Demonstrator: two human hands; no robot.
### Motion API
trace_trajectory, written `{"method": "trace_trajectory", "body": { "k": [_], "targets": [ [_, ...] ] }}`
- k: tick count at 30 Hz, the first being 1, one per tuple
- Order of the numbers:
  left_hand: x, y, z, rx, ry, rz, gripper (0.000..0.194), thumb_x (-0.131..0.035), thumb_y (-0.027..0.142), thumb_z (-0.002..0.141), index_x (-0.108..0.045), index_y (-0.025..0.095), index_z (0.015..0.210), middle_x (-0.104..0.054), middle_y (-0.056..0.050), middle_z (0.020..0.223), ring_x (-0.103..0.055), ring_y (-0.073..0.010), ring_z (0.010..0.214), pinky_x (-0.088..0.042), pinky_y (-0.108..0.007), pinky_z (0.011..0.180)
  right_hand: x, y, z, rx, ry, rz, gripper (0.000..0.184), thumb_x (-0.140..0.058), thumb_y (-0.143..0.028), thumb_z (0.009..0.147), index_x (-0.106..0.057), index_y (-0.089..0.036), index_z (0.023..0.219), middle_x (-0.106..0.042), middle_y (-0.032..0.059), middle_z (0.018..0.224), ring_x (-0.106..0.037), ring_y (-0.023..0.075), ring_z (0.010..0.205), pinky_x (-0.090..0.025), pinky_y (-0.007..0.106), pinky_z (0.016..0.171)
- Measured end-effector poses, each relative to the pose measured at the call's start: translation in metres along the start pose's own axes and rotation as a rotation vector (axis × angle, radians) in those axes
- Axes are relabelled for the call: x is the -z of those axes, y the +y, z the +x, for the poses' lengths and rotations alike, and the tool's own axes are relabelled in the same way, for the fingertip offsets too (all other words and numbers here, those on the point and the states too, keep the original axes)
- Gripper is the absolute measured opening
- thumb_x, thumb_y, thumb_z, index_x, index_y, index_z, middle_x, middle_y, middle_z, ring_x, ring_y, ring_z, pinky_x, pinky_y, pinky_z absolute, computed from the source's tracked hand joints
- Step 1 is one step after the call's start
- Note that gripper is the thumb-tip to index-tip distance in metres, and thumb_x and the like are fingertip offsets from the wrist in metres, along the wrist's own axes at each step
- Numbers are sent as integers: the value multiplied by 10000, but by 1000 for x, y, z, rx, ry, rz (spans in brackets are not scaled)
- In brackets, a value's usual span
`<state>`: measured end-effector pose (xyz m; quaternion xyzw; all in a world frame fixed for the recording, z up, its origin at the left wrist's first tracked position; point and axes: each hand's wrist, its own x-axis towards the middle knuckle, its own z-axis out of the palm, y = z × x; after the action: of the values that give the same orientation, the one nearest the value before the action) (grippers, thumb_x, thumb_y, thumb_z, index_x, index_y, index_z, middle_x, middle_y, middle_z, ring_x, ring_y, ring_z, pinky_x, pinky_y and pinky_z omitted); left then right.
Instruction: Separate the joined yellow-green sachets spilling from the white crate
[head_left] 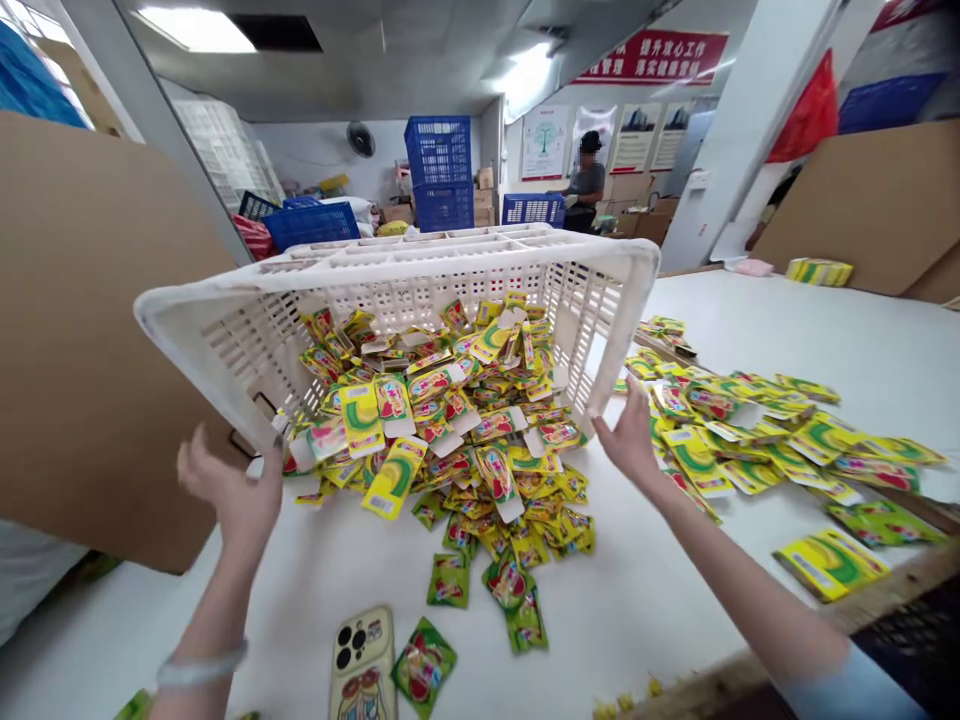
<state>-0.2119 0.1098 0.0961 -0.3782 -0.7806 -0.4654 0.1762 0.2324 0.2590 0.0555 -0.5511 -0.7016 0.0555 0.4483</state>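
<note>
A white plastic crate (397, 262) lies tipped toward me on the white table, its mouth facing me. Small yellow cardboard boxes (362, 418) with melon pictures fill it and spill out over its lower rim, among green and yellow sachets (448, 580). At the crate's lower left corner is my left hand (236, 485), fingers spread and thumb close to the rim. Whether that thumb touches it I cannot tell. My right hand (630, 435) has the lower right rim between thumb and fingers; the fingertips are partly hidden.
A phone in a decorated case (363, 665) lies near the table's front edge. More yellow boxes (817, 440) are heaped on the right. Cardboard panels (97, 350) stand at the left. Behind are blue crates (442, 175) and a person (586, 185) at work.
</note>
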Motion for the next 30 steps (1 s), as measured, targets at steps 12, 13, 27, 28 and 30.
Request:
{"method": "trace_trajectory", "body": {
  "k": [12,13,27,28,30],
  "targets": [
    [-17,70,-224,-472,-1138,-370,475,-485,137,747,-503,282,1200,-554,-59,1206,-415,-288,1156,-295,-531,991,-14,-53,-135,454,-781,-201,462,-549,-256,730,-510,-184,1185,-527,108,1236,-355,315,1192,-251,492,975],
    [-20,70,-222,-447,-1142,-387,419,-469,139,761,-558,288,1142,-588,-58,1161,-430,-297,1133,-298,-542,973,-14,-53,-134,444,-775,-198,491,-563,-289,724,-498,-188,1199,-522,106,1242,-347,320,1196,-254,495,972],
    [10,58,-213,561,-1122,-874,477,-574,549,701,-581,132,930,-576,-27,715,-555,-141,543,-497,-293,572,5,-89,-139,-56,-852,515,301,-327,-308,880,-567,-140,948,-653,59,784,-600,153,643,-475,283,585],
    [14,60,-215,608,-1117,-890,491,-589,557,686,-583,135,938,-582,-30,723,-561,-146,556,-497,-298,596,6,-95,-145,-179,-906,669,285,-394,-360,854,-572,-142,898,-641,38,731,-583,132,579,-457,258,545],
    [19,63,-220,664,-1086,-876,534,-559,600,688,-584,150,973,-602,-47,766,-575,-162,611,-494,-306,646,2,-106,-155,-401,-969,916,294,-527,-423,768,-569,-136,813,-615,18,685,-552,108,523,-430,245,528]
  ]
}}
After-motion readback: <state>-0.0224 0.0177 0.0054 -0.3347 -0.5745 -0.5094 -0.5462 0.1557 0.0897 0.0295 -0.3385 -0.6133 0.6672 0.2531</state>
